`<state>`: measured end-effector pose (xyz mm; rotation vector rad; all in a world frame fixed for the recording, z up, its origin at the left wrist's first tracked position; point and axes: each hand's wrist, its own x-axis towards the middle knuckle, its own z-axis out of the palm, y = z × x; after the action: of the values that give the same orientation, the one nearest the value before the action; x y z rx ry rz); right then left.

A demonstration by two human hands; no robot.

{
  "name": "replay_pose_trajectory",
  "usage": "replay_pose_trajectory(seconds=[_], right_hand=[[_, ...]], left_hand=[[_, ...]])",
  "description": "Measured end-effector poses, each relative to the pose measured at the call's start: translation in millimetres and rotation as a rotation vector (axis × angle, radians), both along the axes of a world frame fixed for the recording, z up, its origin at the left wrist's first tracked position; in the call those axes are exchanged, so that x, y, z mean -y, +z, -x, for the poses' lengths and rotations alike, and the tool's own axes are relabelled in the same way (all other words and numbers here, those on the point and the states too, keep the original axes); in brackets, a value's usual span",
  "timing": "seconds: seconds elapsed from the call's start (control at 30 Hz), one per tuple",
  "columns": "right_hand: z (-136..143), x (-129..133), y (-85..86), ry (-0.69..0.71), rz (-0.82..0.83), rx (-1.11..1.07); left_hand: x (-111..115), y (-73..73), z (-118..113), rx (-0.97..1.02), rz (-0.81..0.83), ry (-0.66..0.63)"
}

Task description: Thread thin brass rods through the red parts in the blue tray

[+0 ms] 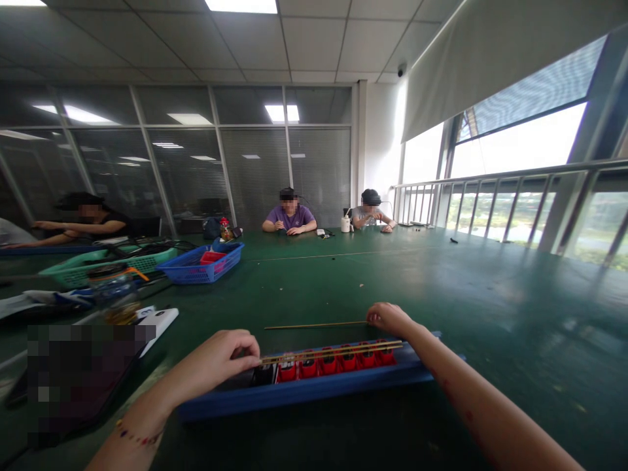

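A long blue tray (314, 391) lies across the table in front of me. Inside it is a row of small red bins (309, 369) with dark pieces in them, and a black part (265, 374) sits at their left end. Thin tan sticks (338, 352) lie lengthwise over the bins. My left hand (235, 353) pinches their left ends between thumb and finger. Beyond the tray, my right hand (390, 319) is closed at the right end of another thin stick (314, 325), which lies on the table or just above it.
To the left are a blue basket (196, 269) with a red box, a green basket (73, 271) with cables, a jar (115, 294) and a white phone-like object (161, 327). People sit at the far side of the green table (304, 288). A railing (515, 196) runs along the right.
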<state>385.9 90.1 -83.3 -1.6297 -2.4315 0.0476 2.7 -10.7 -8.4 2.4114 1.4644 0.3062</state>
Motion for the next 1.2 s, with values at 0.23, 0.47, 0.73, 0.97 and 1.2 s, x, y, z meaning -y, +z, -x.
replay_pose_trajectory(seconds=[0.23, 0.47, 0.73, 0.97, 1.2], right_hand=[[-1, 0, 1.0, -0.009, 0.017, 0.017], [-6, -2, -3.8, -0.089, 0.043, 0.011], [-9, -5, -8.6, -0.143, 0.026, 0.012], [-4, -4, -6.2, -0.006, 0.031, 0.005], [-3, -4, -5.9, 0.010, 0.014, 0.008]], left_hand=[[-1, 16.7, 5, 0.014, -0.163, 0.012], [-38, 17.8, 15, -0.042, -0.151, 0.039], [-90, -22.0, 1, -0.172, -0.045, -0.024], [-110, -44.0, -20, -0.213, -0.046, -0.025], [-104, -34.1, -25, -0.203, -0.004, -0.057]])
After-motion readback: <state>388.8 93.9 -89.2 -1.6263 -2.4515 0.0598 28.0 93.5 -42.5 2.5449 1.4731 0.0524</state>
